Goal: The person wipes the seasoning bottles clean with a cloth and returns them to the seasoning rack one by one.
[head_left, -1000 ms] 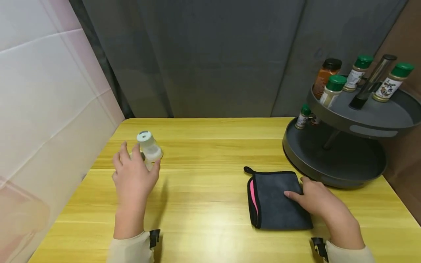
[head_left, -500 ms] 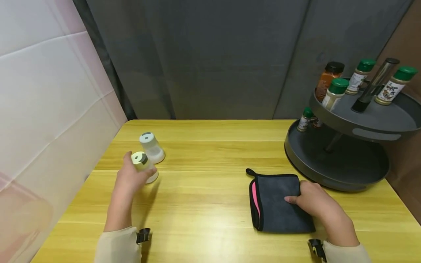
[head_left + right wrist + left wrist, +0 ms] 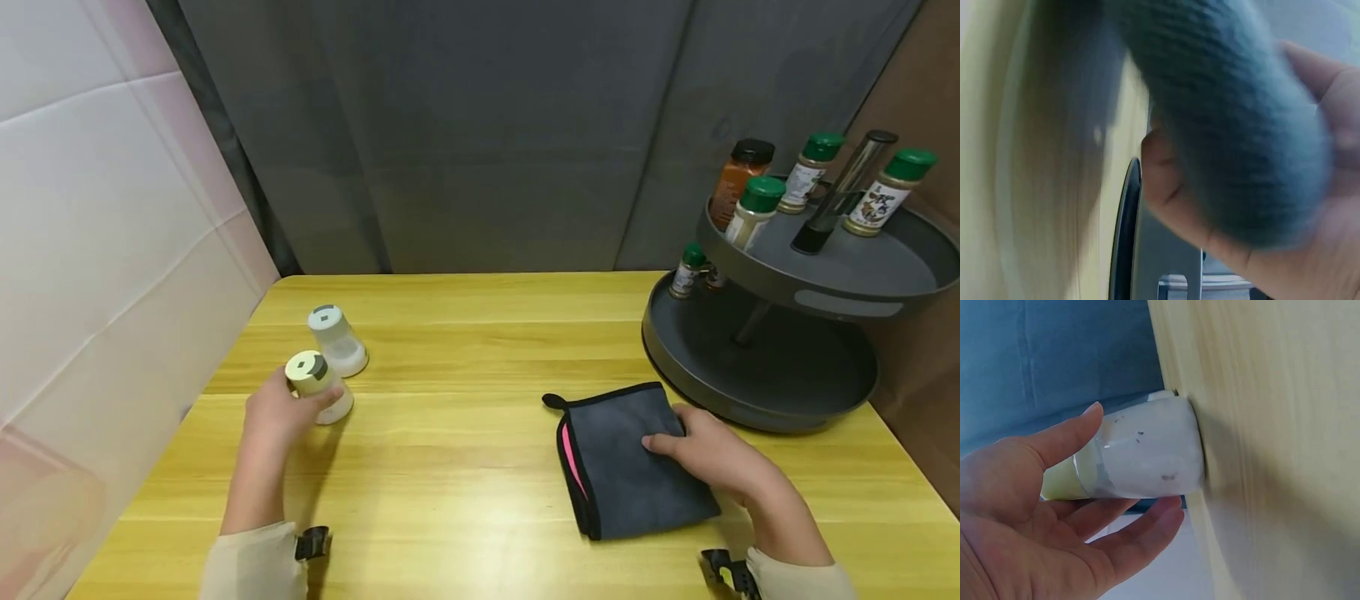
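In the head view my left hand (image 3: 273, 417) grips a seasoning jar (image 3: 309, 373) with a cream-yellow lid, standing on the left of the table. The left wrist view shows the thumb on one side of the jar (image 3: 1150, 450) and the fingers on the other, its white base against the wood. Just behind it is a second jar (image 3: 336, 337) with a white lid. My right hand (image 3: 716, 450) grips the right side of a folded dark grey cloth (image 3: 630, 467), thumb on top. This cloth has black edging, a hanging loop and a pink strip inside. Its thick fold (image 3: 1229, 125) is blurred in the right wrist view.
A dark two-tier round rack (image 3: 795, 358) stands at the right, close beyond my right hand. Several green-capped spice bottles (image 3: 885, 196) and a black-capped orange bottle (image 3: 738, 185) stand on it. A grey curtain (image 3: 487, 142) hangs behind the wooden table (image 3: 450, 350).
My left hand has come down around the cream-lidded jar and grips it from the left. My right hand has closed on the cloth, which is turned slightly with its far right corner raised.
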Tool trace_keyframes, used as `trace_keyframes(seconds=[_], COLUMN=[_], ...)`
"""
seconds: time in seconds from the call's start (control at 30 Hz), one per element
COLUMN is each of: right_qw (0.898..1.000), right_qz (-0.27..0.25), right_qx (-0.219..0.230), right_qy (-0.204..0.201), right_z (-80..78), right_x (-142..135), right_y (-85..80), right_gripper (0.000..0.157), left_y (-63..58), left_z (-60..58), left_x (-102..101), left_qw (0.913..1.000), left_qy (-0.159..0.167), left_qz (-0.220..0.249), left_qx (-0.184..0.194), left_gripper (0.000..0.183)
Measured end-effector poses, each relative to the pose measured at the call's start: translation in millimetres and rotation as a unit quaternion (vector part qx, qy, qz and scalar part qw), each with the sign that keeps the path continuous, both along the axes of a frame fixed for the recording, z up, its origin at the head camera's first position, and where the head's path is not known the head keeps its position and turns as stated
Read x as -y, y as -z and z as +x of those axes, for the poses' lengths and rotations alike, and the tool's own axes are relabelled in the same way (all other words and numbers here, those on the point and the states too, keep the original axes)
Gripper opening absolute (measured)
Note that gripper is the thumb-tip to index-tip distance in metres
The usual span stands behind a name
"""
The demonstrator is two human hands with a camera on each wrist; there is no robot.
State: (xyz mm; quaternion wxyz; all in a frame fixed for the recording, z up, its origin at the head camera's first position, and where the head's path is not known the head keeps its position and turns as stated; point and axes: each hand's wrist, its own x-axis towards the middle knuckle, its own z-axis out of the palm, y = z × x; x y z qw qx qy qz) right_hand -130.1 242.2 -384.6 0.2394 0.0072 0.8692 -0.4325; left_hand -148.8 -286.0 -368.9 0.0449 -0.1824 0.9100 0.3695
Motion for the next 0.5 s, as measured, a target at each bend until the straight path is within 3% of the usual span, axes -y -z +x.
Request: trace_keyframes(seconds=[0.17,0.3,0.5], right_qw=[0.989,0.96,0.92], right_qz=[-0.13,-0.26,-0.373], right_qx=[0.068,0.095,0.098], right_qy=[0.027,0.05,0.071], right_z=[7.1,10.0,9.8], right_x=[4.3,2.2,-0.3], right_y=[-4.5,-6.8,-9.7], right_gripper=[0.072,0.052,0.053], left_y=[-7.9,-19.3,-30.4], left_z=[6.6,11.4,14.4], left_x=[-7.5,-26.0,-58.6], left_qw=[0.9995,0.9961,0.9871], left_qy=[0.003,0.014,0.044], left_qz=[0.017,0.056,0.111], left_qx=[-0.027,-0.066,-0.106], left_gripper=[0.087,0.085,0.068])
